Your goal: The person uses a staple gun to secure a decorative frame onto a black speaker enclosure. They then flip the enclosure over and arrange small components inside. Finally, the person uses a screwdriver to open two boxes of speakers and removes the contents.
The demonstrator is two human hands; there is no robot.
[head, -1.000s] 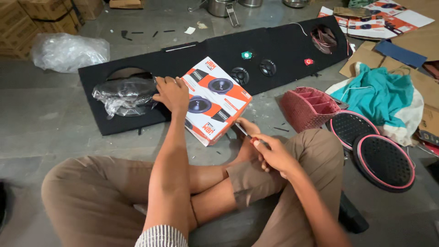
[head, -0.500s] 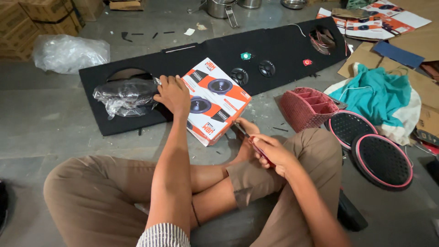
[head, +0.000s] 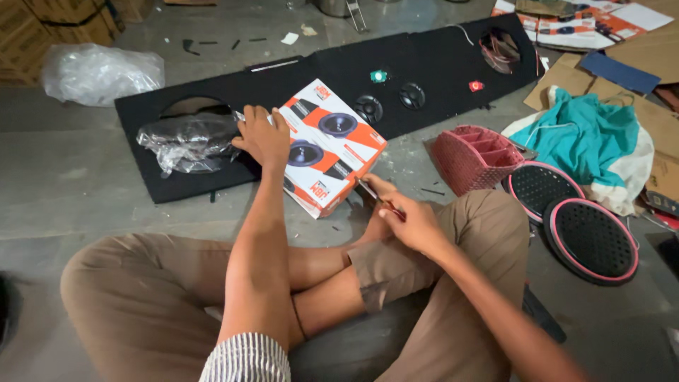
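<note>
At the centre of the frame, the left hand [head: 263, 138] presses flat on the tilted orange-and-white speaker box [head: 329, 145], likely stiff, fairly heavy cardboard best held by its edges, while the right hand [head: 410, 221] pinches a thin tool [head: 378, 198] at its lower corner.

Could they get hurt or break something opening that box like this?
Maybe. The right hand pushes a thin tool into the box edge, right above a bare leg; a slip might jab it. The left hand steadies the box top, so a hard push could tip it onto the black panel. The tool tip could also scratch whatever is inside.
</note>
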